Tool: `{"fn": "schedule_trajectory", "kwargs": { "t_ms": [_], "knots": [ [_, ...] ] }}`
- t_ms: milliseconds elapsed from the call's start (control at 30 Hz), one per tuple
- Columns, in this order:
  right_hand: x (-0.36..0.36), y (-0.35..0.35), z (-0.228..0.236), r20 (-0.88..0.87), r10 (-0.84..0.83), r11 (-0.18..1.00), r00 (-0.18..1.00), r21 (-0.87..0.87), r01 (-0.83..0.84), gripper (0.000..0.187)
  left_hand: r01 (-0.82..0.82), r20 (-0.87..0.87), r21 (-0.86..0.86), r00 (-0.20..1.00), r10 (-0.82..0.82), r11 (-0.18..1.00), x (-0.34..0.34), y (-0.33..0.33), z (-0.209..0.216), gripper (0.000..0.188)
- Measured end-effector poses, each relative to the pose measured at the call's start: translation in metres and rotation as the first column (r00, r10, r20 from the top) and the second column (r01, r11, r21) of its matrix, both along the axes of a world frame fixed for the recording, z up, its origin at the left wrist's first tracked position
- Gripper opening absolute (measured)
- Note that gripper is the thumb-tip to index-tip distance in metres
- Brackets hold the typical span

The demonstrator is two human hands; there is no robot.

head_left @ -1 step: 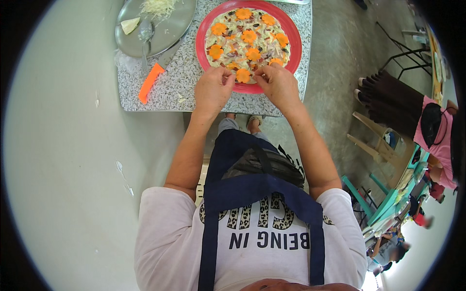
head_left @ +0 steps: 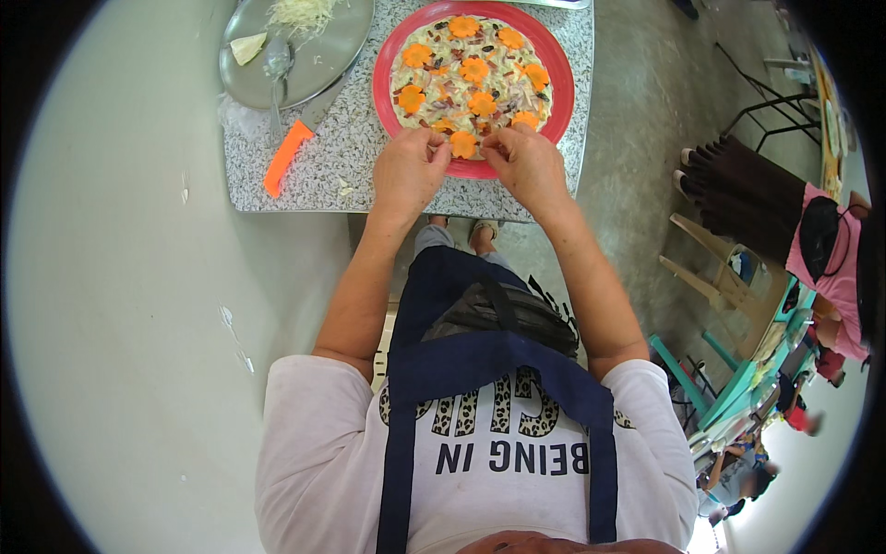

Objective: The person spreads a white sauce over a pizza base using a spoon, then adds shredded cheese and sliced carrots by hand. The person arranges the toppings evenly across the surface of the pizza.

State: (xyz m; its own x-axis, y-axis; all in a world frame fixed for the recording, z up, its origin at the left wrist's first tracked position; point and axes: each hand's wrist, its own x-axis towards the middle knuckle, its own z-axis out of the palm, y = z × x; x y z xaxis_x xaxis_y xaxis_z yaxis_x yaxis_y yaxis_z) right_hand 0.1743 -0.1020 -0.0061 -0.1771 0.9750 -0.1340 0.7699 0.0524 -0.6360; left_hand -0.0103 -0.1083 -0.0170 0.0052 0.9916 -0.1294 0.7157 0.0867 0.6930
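A round pizza lies on a red plate, topped with shredded pale cheese, small dark red bits and several flower-shaped orange carrot slices. At its near edge sits one carrot flower between my two hands. My left hand is just left of that flower, its fingertips pinched together. On the flower's right, my right hand is also pinched, low over the crust. Whatever either pinch holds is hidden, and whether the fingertips touch the flower I cannot tell.
At left on the speckled table stands a metal tray with grated cheese, a pale wedge and a spoon. A knife with an orange handle lies by the near left edge. Chairs and people are at right.
Both hands have shifted very slightly inward, toward the carrot flower at the near edge. Nothing else has visibly moved.
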Motion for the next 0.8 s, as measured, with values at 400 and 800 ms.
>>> {"fn": "schedule_trajectory", "kwargs": {
  "t_ms": [400, 800],
  "knots": [
    [-0.005, -0.013, -0.006, -0.022, -0.004, 1.000, 1.000, -0.030, 0.004, 0.012, -0.082, 0.001, -0.088, 0.997, 0.082, 0.993, 0.013, 0.003, -0.005, 0.021],
    [-0.002, -0.011, -0.002, -0.032, -0.009, 1.000, 0.999, -0.009, 0.008, 0.012, 0.056, 0.050, -0.001, 0.997, -0.056, 0.998, 0.004, 0.011, -0.009, 0.015]
  ]
}}
